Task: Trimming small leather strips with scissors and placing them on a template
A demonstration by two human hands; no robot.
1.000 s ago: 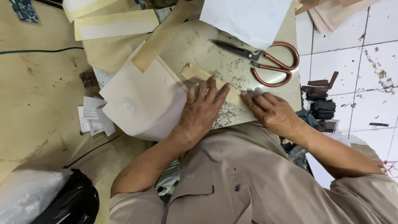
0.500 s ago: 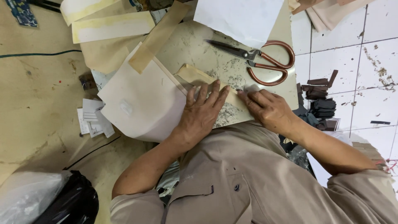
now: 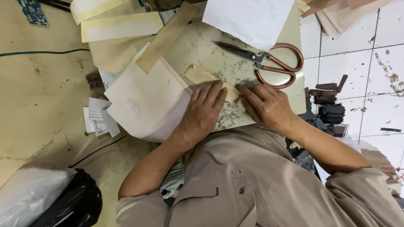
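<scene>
Left hand [image 3: 203, 111] lies flat, fingers spread, pinning the tan strip [image 3: 206, 77] and the cream sheet [image 3: 147, 103] to the work board [image 3: 202, 48] so they don't shift. Right hand [image 3: 265, 105] presses the strip's near end with its fingertips; not gripping. Beyond: copper-handled scissors [image 3: 269, 63], white paper [image 3: 248, 19]. Against the frame a second ago, both hands sit almost unchanged and the strip hasn't moved.

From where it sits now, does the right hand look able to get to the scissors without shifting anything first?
Probably yes. The right hand presses on the tan strip, and the scissors lie just beyond its fingers on the work board. Nothing lies between them; the white sheet sits farther back.
</scene>
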